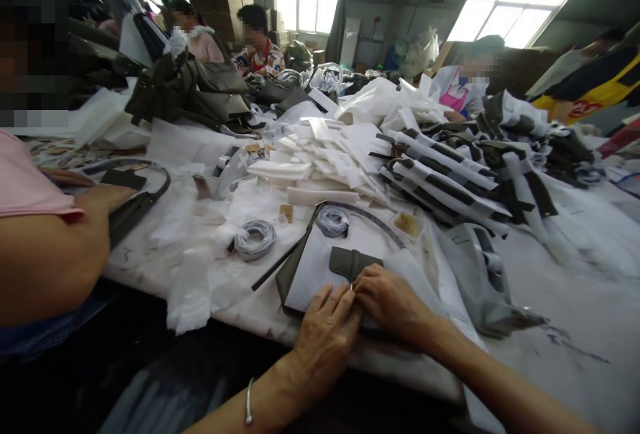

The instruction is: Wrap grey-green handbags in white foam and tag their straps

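A dark olive-grey handbag [287,282] lies before me at the table's edge, its front partly covered by a white sheet [315,264]. My left hand [327,324] rests on the lower front, fingers bent and pressed together. Against its fingertips, my right hand [390,297] pinches at the end of the narrow strap on the small flap [345,261]. A tiny shiny piece shows between the hands; its kind is hidden by the fingers. The bag's handle arches away behind, around a wrapped grey coil [331,219]. A loose strap [280,262] sticks out left.
Another wrapped coil [255,239] lies left of the bag. White sheets [330,154] and partly wrapped bags [445,177] are heaped behind. A grey bag [475,274] lies right, near a small clear dish [407,225]. A co-worker's arm [55,254] is close on the left.
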Tool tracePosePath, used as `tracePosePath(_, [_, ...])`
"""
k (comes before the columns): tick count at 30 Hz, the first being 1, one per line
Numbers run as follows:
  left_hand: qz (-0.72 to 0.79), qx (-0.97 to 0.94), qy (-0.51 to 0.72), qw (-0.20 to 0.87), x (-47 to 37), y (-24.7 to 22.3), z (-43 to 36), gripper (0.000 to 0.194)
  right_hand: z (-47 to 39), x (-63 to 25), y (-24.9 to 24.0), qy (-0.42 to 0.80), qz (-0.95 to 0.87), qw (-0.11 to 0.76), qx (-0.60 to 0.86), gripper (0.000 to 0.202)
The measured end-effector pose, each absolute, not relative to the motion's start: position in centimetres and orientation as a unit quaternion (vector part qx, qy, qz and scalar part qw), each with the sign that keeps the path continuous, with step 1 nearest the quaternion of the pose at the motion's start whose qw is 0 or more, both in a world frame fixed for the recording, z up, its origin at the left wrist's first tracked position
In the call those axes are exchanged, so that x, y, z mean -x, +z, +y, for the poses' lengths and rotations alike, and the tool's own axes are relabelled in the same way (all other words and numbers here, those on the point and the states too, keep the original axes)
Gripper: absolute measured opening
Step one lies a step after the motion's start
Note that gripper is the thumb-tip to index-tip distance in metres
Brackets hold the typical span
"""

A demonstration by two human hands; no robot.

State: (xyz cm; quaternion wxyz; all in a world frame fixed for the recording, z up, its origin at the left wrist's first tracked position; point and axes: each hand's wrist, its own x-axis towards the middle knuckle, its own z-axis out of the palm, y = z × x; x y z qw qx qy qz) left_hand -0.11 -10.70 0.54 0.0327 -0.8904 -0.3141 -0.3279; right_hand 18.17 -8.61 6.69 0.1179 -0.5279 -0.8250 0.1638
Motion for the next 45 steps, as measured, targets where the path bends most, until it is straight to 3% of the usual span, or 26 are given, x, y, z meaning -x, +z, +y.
tracePosePath(5, [-0.328, 0.889, -0.319, 0.031, -0.2, 0.6, -10.8, 0.033, -7.3, -19.9, 7.5, 0.258, -0.832, 0.13, 0.473, 0.017])
tracePosePath(11, [-0.325, 0.888, -0.324, 0.023, -0.5, 0.4, -10.8, 0.035, -3.7, -19.9, 9.7, 0.31, -0.823, 0.056, 0.473, 0.013])
tracePosePath(17, [-0.346, 0.882, -0.32, -0.022, -0.7, 0.6, -11.0, 0.036, 5.2, -16.6, 12.4, 0.08, -0.82, 0.205, 0.528, 0.016])
tracePosePath(22, [-0.343, 0.885, -0.309, -0.054, -0.5, 1.0, -10.9, 0.035, 11.3, -13.2, 10.1, -0.028, -0.805, 0.082, 0.587, 0.042])
tracePosePath(27, [-0.342, 0.886, -0.306, -0.076, -0.4, 1.2, -10.8, 0.036, 12.4, -13.0, 8.6, -0.031, -0.798, 0.04, 0.601, 0.023])
tracePosePath(32, [-0.343, 0.884, -0.308, -0.082, -0.5, 1.0, -10.9, 0.036, 10.2, -15.9, 11.8, -0.113, -0.795, 0.105, 0.587, 0.025])
tracePosePath(36, [-0.344, 0.886, -0.296, -0.092, -0.4, 1.0, -11.0, 0.038, 3.2, -17.9, 13.4, -0.124, -0.813, 0.166, 0.543, 0.02])
tracePosePath(41, [-0.343, 0.889, -0.287, -0.104, -0.3, 1.5, -11.0, 0.037, -8.8, -18.3, 10.8, -0.062, -0.859, 0.156, 0.484, 0.035])
tracePosePath(45, [-0.345, 0.887, -0.289, -0.098, -0.2, 1.6, -10.9, 0.025, -13.7, -17.4, 7.1, -0.054, -0.855, 0.136, 0.498, 0.045])
